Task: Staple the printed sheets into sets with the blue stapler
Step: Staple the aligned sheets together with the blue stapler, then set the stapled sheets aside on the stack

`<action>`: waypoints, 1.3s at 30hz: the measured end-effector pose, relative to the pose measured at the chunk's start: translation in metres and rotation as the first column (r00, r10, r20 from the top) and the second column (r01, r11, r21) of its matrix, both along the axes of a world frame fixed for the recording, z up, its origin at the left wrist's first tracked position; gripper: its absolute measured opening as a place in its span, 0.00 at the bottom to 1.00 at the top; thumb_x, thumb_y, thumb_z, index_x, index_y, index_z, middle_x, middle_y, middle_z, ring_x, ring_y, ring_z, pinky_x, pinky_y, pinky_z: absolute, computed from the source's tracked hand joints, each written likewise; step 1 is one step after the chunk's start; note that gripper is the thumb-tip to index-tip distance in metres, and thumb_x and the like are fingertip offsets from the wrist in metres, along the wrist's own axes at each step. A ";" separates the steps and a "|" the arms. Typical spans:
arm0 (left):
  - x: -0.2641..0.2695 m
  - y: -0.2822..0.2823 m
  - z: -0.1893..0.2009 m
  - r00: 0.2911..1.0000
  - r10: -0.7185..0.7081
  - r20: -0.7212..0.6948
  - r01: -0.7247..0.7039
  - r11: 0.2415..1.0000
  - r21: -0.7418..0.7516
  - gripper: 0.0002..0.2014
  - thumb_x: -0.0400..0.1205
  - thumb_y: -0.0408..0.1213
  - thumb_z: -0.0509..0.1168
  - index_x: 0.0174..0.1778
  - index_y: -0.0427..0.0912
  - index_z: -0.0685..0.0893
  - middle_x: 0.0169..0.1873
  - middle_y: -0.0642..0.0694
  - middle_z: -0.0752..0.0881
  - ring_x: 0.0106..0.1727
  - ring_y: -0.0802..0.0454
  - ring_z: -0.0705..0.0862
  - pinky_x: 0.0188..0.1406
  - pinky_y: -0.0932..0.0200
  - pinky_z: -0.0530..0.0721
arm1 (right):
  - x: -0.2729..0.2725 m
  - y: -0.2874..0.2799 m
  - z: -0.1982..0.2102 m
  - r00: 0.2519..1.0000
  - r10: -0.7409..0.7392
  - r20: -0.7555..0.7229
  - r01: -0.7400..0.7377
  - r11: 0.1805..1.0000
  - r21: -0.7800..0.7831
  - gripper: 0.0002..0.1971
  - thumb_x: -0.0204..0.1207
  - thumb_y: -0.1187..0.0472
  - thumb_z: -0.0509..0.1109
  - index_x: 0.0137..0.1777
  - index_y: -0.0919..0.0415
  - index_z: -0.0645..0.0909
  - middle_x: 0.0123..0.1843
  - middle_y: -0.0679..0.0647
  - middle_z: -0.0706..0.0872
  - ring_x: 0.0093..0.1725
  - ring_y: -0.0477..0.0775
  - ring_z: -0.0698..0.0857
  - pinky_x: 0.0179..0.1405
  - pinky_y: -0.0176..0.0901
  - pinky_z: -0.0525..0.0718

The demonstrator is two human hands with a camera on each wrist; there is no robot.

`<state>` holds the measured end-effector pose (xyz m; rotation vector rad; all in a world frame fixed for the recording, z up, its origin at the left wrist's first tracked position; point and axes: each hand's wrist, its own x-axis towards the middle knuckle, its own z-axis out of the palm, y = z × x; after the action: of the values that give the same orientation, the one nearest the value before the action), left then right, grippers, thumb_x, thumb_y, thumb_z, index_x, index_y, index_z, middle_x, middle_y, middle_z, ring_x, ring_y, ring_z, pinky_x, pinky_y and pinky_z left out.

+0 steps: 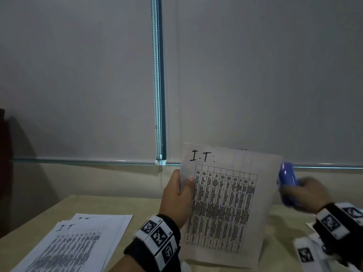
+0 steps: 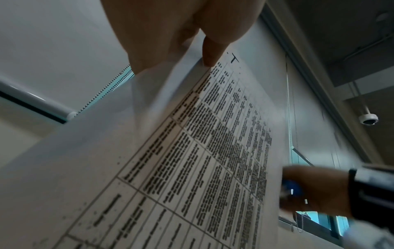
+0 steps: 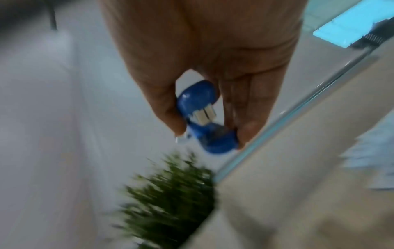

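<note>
Left hand point(image 1: 177, 195) pinches the upright printed sheets point(image 1: 225, 205) at their edge; right hand point(image 1: 308, 193) grips the blue stapler point(image 1: 287, 177) beside them.

Left hand point(image 1: 177, 195) raised, thumb pinching the sheets point(image 1: 225, 205) upright; right hand point(image 1: 308, 193) lifted beside, fingers curled round the stapler point(image 1: 287, 176).

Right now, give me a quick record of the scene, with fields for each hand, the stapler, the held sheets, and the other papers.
left hand: pinches the held sheets at their upper left edge
right hand: grips the blue stapler
blue stapler: raised beside the sheets' right edge, blurred
held sheets: upright, marked "I.T", printed table
stack of papers: flat on the table, left side
</note>
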<state>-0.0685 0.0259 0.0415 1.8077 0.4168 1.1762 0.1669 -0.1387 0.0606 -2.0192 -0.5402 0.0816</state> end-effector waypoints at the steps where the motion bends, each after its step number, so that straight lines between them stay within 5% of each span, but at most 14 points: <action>1: 0.001 -0.001 -0.001 1.000 0.009 0.005 -0.009 1.000 0.016 0.07 0.86 0.42 0.56 0.53 0.48 0.77 0.49 0.43 0.87 0.50 0.47 0.86 0.48 0.52 0.87 | -0.011 0.002 0.005 0.999 -0.002 0.035 -0.008 0.961 0.276 0.16 0.56 0.55 0.78 0.37 0.68 0.84 0.30 0.64 0.87 0.34 0.67 0.87 0.45 0.63 0.88; 3: 0.003 -0.004 -0.003 1.000 0.016 0.013 -0.016 0.998 0.054 0.05 0.85 0.43 0.56 0.51 0.51 0.77 0.47 0.47 0.87 0.46 0.56 0.86 0.45 0.60 0.86 | -0.027 0.003 0.036 0.985 -0.083 0.153 -0.026 0.800 0.599 0.26 0.58 0.60 0.81 0.53 0.64 0.72 0.44 0.57 0.82 0.40 0.61 0.85 0.53 0.63 0.86; 5: 0.005 -0.009 -0.004 1.000 0.002 0.020 -0.004 0.996 0.084 0.05 0.84 0.45 0.57 0.51 0.50 0.77 0.46 0.50 0.88 0.44 0.59 0.87 0.44 0.58 0.88 | -0.059 -0.002 0.055 0.947 -0.154 0.281 -0.119 0.644 0.756 0.33 0.65 0.64 0.80 0.59 0.54 0.59 0.54 0.51 0.76 0.44 0.48 0.82 0.57 0.42 0.84; 7: 0.008 -0.017 -0.005 1.000 -0.008 0.024 0.005 0.991 0.130 0.09 0.84 0.48 0.57 0.50 0.48 0.76 0.44 0.49 0.88 0.43 0.55 0.88 0.43 0.52 0.89 | -0.086 -0.010 0.068 0.892 -0.198 0.405 -0.247 0.537 0.806 0.35 0.66 0.56 0.80 0.63 0.55 0.58 0.57 0.51 0.79 0.46 0.44 0.83 0.53 0.28 0.83; 9: 0.012 -0.028 -0.006 0.999 -0.008 0.037 0.000 0.980 0.198 0.08 0.84 0.48 0.57 0.46 0.48 0.75 0.40 0.48 0.87 0.40 0.53 0.87 0.38 0.50 0.88 | -0.113 -0.015 0.070 0.854 -0.133 0.502 -0.403 0.442 0.802 0.41 0.63 0.44 0.76 0.67 0.72 0.66 0.45 0.44 0.86 0.38 0.37 0.84 0.44 0.24 0.82; 11: 0.016 -0.042 -0.007 0.998 -0.010 0.060 -0.007 0.962 0.274 0.06 0.84 0.43 0.59 0.41 0.53 0.73 0.34 0.54 0.85 0.34 0.60 0.83 0.31 0.63 0.82 | -0.132 -0.014 0.064 0.834 -0.026 0.551 -0.502 0.377 0.778 0.44 0.62 0.40 0.70 0.61 0.84 0.71 0.27 0.43 0.84 0.24 0.36 0.80 0.30 0.22 0.79; 13: 0.020 -0.058 -0.008 0.998 -0.014 0.056 -0.005 0.941 0.339 0.08 0.84 0.44 0.59 0.38 0.55 0.72 0.30 0.58 0.80 0.30 0.63 0.78 0.27 0.72 0.70 | -0.148 -0.008 0.063 0.831 -0.020 0.556 -0.505 0.393 0.769 0.44 0.65 0.33 0.64 0.57 0.80 0.75 0.26 0.43 0.84 0.25 0.37 0.81 0.31 0.24 0.79; 16: 0.022 -0.076 -0.008 0.999 -0.023 0.047 0.003 0.915 0.402 0.07 0.80 0.46 0.56 0.35 0.56 0.68 0.29 0.59 0.76 0.29 0.64 0.73 0.26 0.72 0.65 | -0.149 0.002 0.051 0.854 -0.121 0.506 -0.408 0.448 0.796 0.29 0.65 0.22 0.56 0.51 0.42 0.81 0.34 0.40 0.85 0.34 0.39 0.84 0.38 0.33 0.82; 19: 0.021 -0.084 -0.008 0.999 -0.033 0.037 0.013 0.896 0.444 0.07 0.78 0.44 0.56 0.36 0.59 0.68 0.28 0.60 0.74 0.31 0.67 0.73 0.27 0.73 0.65 | -0.146 0.004 0.043 0.856 -0.178 0.486 -0.347 0.498 0.794 0.21 0.66 0.20 0.52 0.46 0.27 0.79 0.34 0.47 0.82 0.36 0.52 0.84 0.39 0.51 0.84; 24: 0.021 -0.090 -0.009 0.996 -0.081 0.025 0.059 0.872 0.486 0.03 0.80 0.43 0.56 0.41 0.54 0.72 0.32 0.56 0.78 0.33 0.64 0.73 0.30 0.68 0.67 | -0.145 0.005 0.039 0.873 -0.226 0.433 -0.290 0.473 0.832 0.20 0.63 0.19 0.53 0.44 0.25 0.78 0.41 0.66 0.82 0.40 0.65 0.83 0.41 0.61 0.82; 28: 0.022 -0.094 -0.009 0.993 -0.117 0.014 0.096 0.868 0.487 0.04 0.80 0.42 0.55 0.44 0.51 0.74 0.33 0.57 0.77 0.32 0.66 0.73 0.30 0.73 0.66 | -0.142 0.006 0.040 0.891 -0.200 0.407 -0.290 0.438 0.851 0.25 0.62 0.19 0.56 0.44 0.35 0.81 0.43 0.69 0.81 0.38 0.65 0.84 0.39 0.60 0.84; 35: 0.015 -0.081 -0.030 0.987 -0.138 -0.079 0.159 0.896 0.415 0.07 0.78 0.41 0.58 0.43 0.61 0.73 0.35 0.64 0.81 0.35 0.68 0.77 0.31 0.77 0.68 | -0.130 -0.004 0.049 0.881 -0.165 0.444 -0.355 0.391 0.849 0.15 0.68 0.36 0.60 0.40 0.43 0.80 0.27 0.41 0.84 0.26 0.40 0.81 0.30 0.36 0.80; 37: 0.010 -0.066 -0.041 0.990 -0.115 -0.083 0.136 0.935 0.329 0.02 0.77 0.48 0.60 0.43 0.57 0.75 0.34 0.58 0.84 0.32 0.68 0.78 0.30 0.72 0.72 | -0.126 -0.007 0.052 0.883 -0.146 0.445 -0.363 0.389 0.847 0.14 0.67 0.38 0.58 0.42 0.46 0.77 0.28 0.36 0.84 0.29 0.35 0.81 0.33 0.28 0.78; 39: 0.005 -0.047 -0.048 0.997 -0.040 -0.064 0.054 0.971 0.231 0.14 0.74 0.57 0.60 0.41 0.50 0.77 0.35 0.48 0.85 0.30 0.66 0.78 0.32 0.63 0.75 | -0.125 -0.008 0.053 0.892 -0.165 0.421 -0.330 0.400 0.855 0.12 0.71 0.40 0.59 0.43 0.45 0.76 0.27 0.36 0.84 0.30 0.32 0.81 0.35 0.23 0.76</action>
<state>-0.0631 -0.0210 -0.0066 2.0467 0.2767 1.1806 0.0419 -0.1465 0.1140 -0.8468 -0.7592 -0.5529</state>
